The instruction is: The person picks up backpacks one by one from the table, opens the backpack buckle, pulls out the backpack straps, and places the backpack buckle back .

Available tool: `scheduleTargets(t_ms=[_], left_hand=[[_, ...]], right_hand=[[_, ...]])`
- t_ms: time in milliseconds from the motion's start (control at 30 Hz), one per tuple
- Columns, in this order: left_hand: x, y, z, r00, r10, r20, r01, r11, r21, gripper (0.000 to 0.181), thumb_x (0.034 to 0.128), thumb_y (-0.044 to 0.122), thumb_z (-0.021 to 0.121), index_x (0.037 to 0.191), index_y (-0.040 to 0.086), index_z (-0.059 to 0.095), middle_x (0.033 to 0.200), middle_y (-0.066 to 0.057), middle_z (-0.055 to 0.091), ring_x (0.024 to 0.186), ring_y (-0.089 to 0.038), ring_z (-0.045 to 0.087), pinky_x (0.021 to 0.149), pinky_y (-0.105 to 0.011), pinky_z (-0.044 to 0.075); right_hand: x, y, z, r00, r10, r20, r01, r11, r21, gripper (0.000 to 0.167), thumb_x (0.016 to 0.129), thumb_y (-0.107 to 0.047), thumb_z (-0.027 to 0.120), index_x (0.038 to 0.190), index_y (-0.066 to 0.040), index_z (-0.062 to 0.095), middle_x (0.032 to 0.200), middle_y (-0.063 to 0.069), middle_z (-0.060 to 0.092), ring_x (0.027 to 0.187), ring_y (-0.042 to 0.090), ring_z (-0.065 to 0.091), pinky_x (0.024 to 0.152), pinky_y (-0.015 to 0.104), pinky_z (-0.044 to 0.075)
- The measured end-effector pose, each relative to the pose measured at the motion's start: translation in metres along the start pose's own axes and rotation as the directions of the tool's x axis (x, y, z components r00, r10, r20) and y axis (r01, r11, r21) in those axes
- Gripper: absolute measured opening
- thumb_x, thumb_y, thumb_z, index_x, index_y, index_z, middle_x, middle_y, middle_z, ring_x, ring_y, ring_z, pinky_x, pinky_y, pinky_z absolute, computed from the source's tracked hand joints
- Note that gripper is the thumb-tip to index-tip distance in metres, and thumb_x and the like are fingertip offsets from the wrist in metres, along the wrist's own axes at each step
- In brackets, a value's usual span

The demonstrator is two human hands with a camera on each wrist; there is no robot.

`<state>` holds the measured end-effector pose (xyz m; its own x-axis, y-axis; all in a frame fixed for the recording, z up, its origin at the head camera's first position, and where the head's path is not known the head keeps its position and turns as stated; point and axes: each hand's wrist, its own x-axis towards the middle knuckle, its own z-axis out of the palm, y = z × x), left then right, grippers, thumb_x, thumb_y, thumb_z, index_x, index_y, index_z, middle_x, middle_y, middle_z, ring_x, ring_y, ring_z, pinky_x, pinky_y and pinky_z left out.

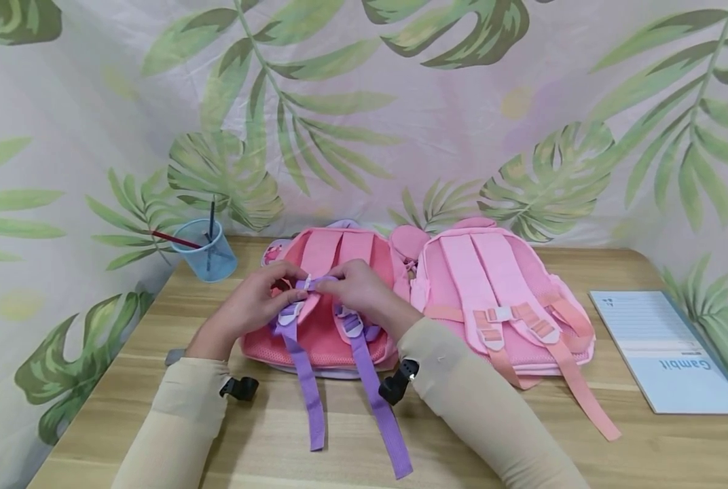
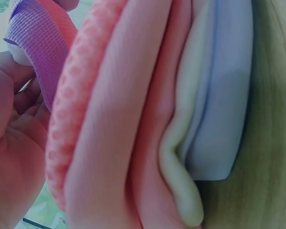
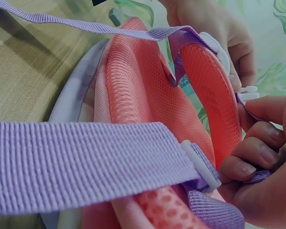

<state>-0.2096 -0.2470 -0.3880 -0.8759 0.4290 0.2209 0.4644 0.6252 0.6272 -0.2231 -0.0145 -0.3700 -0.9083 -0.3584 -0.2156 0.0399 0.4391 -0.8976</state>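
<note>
A coral-red backpack (image 1: 339,350) lies on the table with its shoulder straps facing up. Above it, my left hand (image 1: 257,299) pinches a small white buckle (image 1: 307,281) near the left shoulder strap. My right hand (image 1: 364,288) grips the purple webbing (image 1: 324,282) joined to that buckle; in the right wrist view its fingers (image 3: 267,153) are curled. Two long purple strap tails (image 1: 305,390) hang down toward the front, each through a white adjuster (image 1: 352,324). In the left wrist view, purple webbing (image 2: 40,52) partly covers the left fingers.
A pink backpack (image 1: 437,272) with a fastened white chest buckle (image 1: 500,314) lies to the right. Farther right is a pale blue notebook (image 1: 657,346). A blue mesh cup (image 1: 220,261) with pens stands at the back left, and a leaf-patterned cloth (image 1: 431,109) hangs behind.
</note>
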Motion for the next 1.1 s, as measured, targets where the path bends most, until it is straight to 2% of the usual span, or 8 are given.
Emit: scheduleTargets(t_ms=[133, 200, 300, 433, 567, 700, 900, 1100], left_hand=[[0.001, 0.001, 0.001, 1.000, 0.009, 0.010, -0.009, 1.000, 0.005, 0.025, 0.0988, 0.009, 0.078, 0.123, 0.009, 0.073, 0.115, -0.007, 0.073, 0.101, -0.021, 0.065, 0.090, -0.031, 0.055], [0.002, 0.001, 0.001, 1.000, 0.008, 0.017, -0.009, 1.000, 0.016, 0.025, 0.0990, 0.009, 0.078, 0.124, 0.010, 0.074, 0.115, -0.006, 0.073, 0.101, -0.020, 0.065, 0.091, -0.033, 0.055], [0.003, 0.003, 0.001, 1.000, 0.011, 0.025, -0.012, 1.000, 0.027, 0.026, 0.0985, 0.008, 0.078, 0.124, 0.010, 0.074, 0.115, -0.006, 0.073, 0.101, -0.021, 0.065, 0.092, -0.037, 0.056], [0.004, 0.006, -0.001, 0.999, 0.009, 0.044, -0.012, 0.999, 0.051, 0.026, 0.0981, 0.009, 0.079, 0.124, 0.011, 0.073, 0.115, -0.004, 0.072, 0.102, -0.020, 0.064, 0.092, -0.038, 0.056], [0.005, 0.010, -0.003, 0.997, 0.018, 0.079, -0.025, 0.995, 0.097, 0.026, 0.0986, 0.011, 0.079, 0.124, 0.015, 0.073, 0.112, 0.000, 0.071, 0.100, -0.018, 0.062, 0.090, -0.038, 0.056], [0.007, 0.013, -0.006, 0.993, 0.025, 0.117, -0.040, 0.991, 0.130, 0.026, 0.0991, 0.012, 0.079, 0.124, 0.016, 0.072, 0.112, 0.001, 0.070, 0.098, -0.017, 0.061, 0.089, -0.037, 0.056], [0.008, 0.013, -0.012, 0.987, 0.032, 0.157, -0.054, 0.989, 0.136, 0.027, 0.0981, 0.010, 0.080, 0.123, 0.011, 0.071, 0.111, -0.003, 0.070, 0.100, -0.019, 0.062, 0.091, -0.042, 0.057], [0.008, 0.010, -0.017, 0.983, 0.011, 0.181, -0.033, 0.993, 0.117, 0.023, 0.0990, 0.013, 0.079, 0.120, 0.009, 0.072, 0.111, -0.004, 0.070, 0.104, -0.022, 0.063, 0.097, -0.048, 0.055]], right_hand=[[0.003, 0.000, 0.002, 1.000, -0.012, 0.011, 0.012, 1.000, 0.002, 0.023, 0.101, -0.028, 0.076, 0.117, -0.012, 0.085, 0.083, -0.004, 0.061, 0.076, 0.013, 0.053, 0.066, 0.027, 0.041], [0.003, 0.001, 0.001, 1.000, -0.015, 0.020, 0.015, 1.000, 0.013, 0.024, 0.103, -0.027, 0.074, 0.117, -0.011, 0.084, 0.078, -0.004, 0.058, 0.072, 0.012, 0.051, 0.063, 0.026, 0.040], [0.002, 0.002, -0.001, 0.999, -0.005, 0.048, 0.001, 0.996, 0.091, 0.026, 0.107, -0.027, 0.067, 0.114, -0.007, 0.083, 0.066, -0.004, 0.049, 0.059, 0.012, 0.045, 0.056, 0.025, 0.036], [0.001, 0.002, -0.005, 0.997, 0.027, 0.067, -0.038, 0.986, 0.160, 0.036, 0.110, -0.038, 0.063, 0.101, -0.007, 0.081, 0.058, -0.004, 0.043, 0.052, 0.012, 0.041, 0.052, 0.026, 0.033], [0.001, 0.003, -0.005, 0.998, 0.015, 0.069, -0.019, 0.999, 0.050, 0.038, 0.106, -0.048, 0.067, 0.097, -0.014, 0.082, 0.058, -0.004, 0.049, 0.054, 0.012, 0.045, 0.053, 0.026, 0.035], [0.003, 0.003, -0.001, 0.997, -0.012, 0.073, 0.012, 1.000, 0.005, 0.028, 0.106, -0.036, 0.069, 0.105, -0.013, 0.083, 0.059, -0.003, 0.051, 0.053, 0.011, 0.046, 0.052, 0.025, 0.036], [0.006, 0.002, 0.002, 0.996, 0.020, 0.089, -0.030, 0.993, 0.113, 0.022, 0.106, -0.024, 0.068, 0.109, -0.006, 0.081, 0.059, -0.004, 0.048, 0.048, 0.008, 0.041, 0.050, 0.023, 0.035], [0.005, 0.003, 0.003, 0.988, 0.056, 0.141, -0.092, 0.962, 0.259, 0.021, 0.106, -0.020, 0.066, 0.106, -0.003, 0.078, 0.061, -0.002, 0.048, 0.048, 0.010, 0.039, 0.051, 0.023, 0.036]])
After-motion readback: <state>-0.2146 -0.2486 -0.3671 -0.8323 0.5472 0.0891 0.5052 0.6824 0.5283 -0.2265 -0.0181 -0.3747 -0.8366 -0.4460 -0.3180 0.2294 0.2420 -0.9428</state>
